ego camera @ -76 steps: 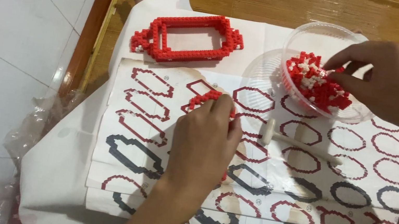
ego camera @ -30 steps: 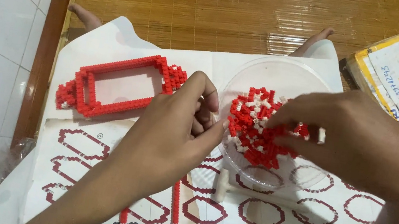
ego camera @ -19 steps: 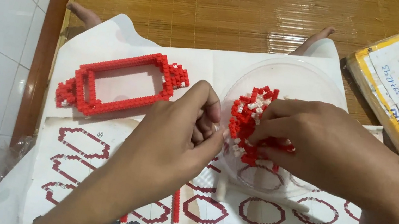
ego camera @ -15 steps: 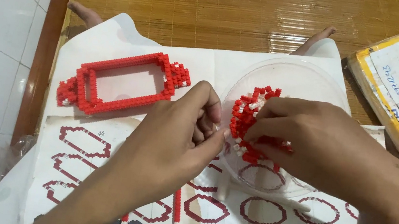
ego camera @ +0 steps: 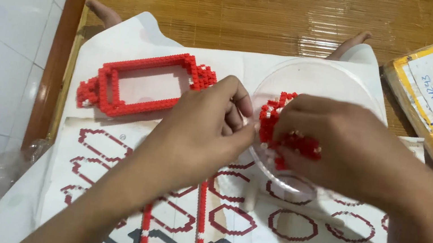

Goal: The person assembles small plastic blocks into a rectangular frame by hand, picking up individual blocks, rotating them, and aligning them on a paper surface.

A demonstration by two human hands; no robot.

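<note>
Left hand (ego camera: 201,130) curled, fingertips pinched narrow at rim of round clear plastic dish (ego camera: 313,84); whether it gripped anything, cannot tell. Right hand (ego camera: 349,150) lay over dish, fingers bent down into pile of small red and white bricks (ego camera: 274,116) inside. Dish sat on white paper sheet printed with red and black outlines (ego camera: 292,230). Finished red brick frame (ego camera: 142,82) lay left of dish, part-built red outline (ego camera: 171,235) under left forearm

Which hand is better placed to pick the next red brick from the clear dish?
Right. The right hand already lies over the red bricks in the clear dish; the left hand sits at its rim.
</note>
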